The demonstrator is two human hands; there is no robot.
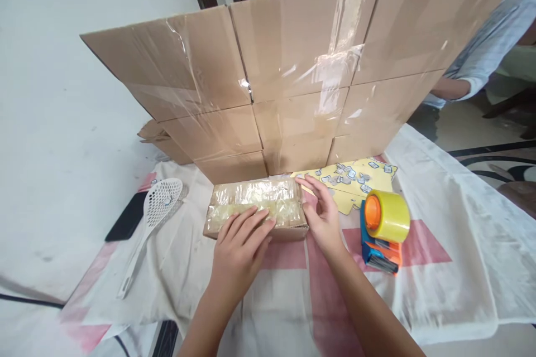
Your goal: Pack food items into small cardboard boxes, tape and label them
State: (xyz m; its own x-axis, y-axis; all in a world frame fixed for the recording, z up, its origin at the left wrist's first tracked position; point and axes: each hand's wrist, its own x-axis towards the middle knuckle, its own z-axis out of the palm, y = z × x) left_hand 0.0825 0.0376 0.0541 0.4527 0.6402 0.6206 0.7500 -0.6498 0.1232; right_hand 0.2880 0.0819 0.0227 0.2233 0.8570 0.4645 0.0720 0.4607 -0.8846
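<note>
The left hand (240, 242) is pressing flat, fingers apart, at the box's (255, 206) six o'clock. The right hand (324, 217) is touching its three o'clock end, fingers curving.

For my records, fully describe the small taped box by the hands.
The small box is low, oblong and brown, apparently cardboard, and looks shut. Glossy, wrinkled, see-through tape covers its top. It lies on the cloth at the foot of the cardboard panel, a long side facing the person. The left hand rests spread over its front edge; the right hand is at its right end.
</note>
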